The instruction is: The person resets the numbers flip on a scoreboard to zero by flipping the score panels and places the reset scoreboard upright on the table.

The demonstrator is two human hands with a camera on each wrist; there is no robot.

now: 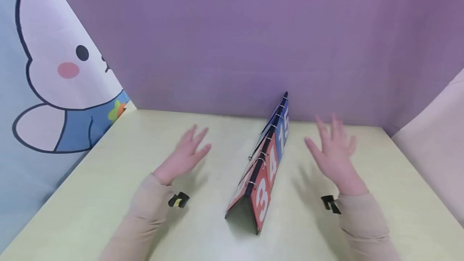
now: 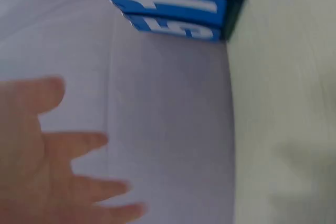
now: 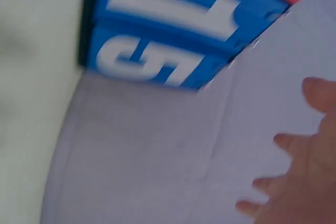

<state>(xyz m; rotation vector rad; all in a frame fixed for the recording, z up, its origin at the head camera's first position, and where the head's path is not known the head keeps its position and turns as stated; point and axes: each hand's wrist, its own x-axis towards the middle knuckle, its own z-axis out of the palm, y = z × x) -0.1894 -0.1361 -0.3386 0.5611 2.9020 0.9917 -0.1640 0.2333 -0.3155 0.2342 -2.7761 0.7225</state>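
Observation:
A flip scoreboard [image 1: 262, 172] stands like a tent on the table, its ringed spine running away from me. On its right face, red cards read 3 and 4, and blue cards [image 1: 282, 132] read 1 and 5. To its left, my left hand [image 1: 185, 154] hovers over the table with fingers spread. My right hand [image 1: 335, 156] is raised on the other side, fingers apart and slightly blurred. Neither hand touches the scoreboard. Both wrist views show the blue cards [image 3: 152, 61] beyond the spread fingers, and both hands hold nothing.
The pale table [image 1: 108, 164] reaches back to a purple cloth wall [image 1: 253, 43]. A light blue sheet with a cartoon figure [image 1: 65, 71] hangs at the left. Pale cloth [image 1: 435, 140] borders the right side. Each sleeve carries a small black wrist device [image 1: 179, 199].

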